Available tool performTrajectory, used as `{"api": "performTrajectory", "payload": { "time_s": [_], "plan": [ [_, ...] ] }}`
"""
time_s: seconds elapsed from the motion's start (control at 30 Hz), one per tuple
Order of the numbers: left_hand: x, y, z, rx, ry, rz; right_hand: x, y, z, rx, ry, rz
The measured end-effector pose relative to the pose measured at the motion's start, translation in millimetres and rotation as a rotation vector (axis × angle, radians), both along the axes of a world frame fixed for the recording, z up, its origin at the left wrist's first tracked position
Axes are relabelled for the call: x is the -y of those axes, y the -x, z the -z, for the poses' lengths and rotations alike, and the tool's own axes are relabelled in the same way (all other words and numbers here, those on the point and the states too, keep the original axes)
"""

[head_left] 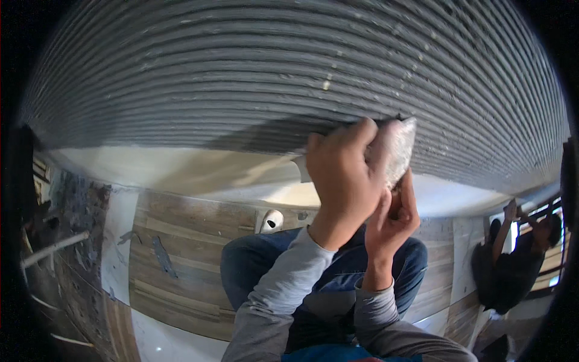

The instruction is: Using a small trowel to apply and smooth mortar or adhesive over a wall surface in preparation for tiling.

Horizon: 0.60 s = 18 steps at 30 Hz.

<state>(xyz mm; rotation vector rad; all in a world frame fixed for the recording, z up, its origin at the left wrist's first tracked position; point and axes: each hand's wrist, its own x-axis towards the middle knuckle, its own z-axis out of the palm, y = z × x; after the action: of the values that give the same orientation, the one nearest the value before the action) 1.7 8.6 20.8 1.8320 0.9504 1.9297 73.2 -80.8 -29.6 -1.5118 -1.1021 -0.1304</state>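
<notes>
Grey ridged wall (241,78) fills the far side, full width. Wood-look floor (181,241) on the near side, with a smooth pale band (157,169) between the two. Wearer's legs in jeans (256,259) folded, near centre. Other person (512,265), dark clothes, far right. Left hand (344,166): fingers curled tight on a pale flat piece (403,148), blurred. Right hand (392,223): part-curled, fingertips at the piece's near end; can't tell if it's gripping. Piece sits right of centre, up at the wall's lower ridges. Grey smear (163,256) on floor, left. White pipe end (272,221) just left of the knees.
</notes>
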Motion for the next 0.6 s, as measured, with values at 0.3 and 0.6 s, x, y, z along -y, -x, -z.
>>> {"api": "performTrajectory", "payload": {
  "time_s": [0.3, 0.6],
  "plan": [
    [12, 38, -9, 0.155, 0.080, 0.163, -4, 1, -18, 0.183, -0.006, -0.268],
    [16, 39, -19, 0.077, 0.151, 0.034, -11, 2, -26, 0.172, -0.035, -0.322]
  ]
}}
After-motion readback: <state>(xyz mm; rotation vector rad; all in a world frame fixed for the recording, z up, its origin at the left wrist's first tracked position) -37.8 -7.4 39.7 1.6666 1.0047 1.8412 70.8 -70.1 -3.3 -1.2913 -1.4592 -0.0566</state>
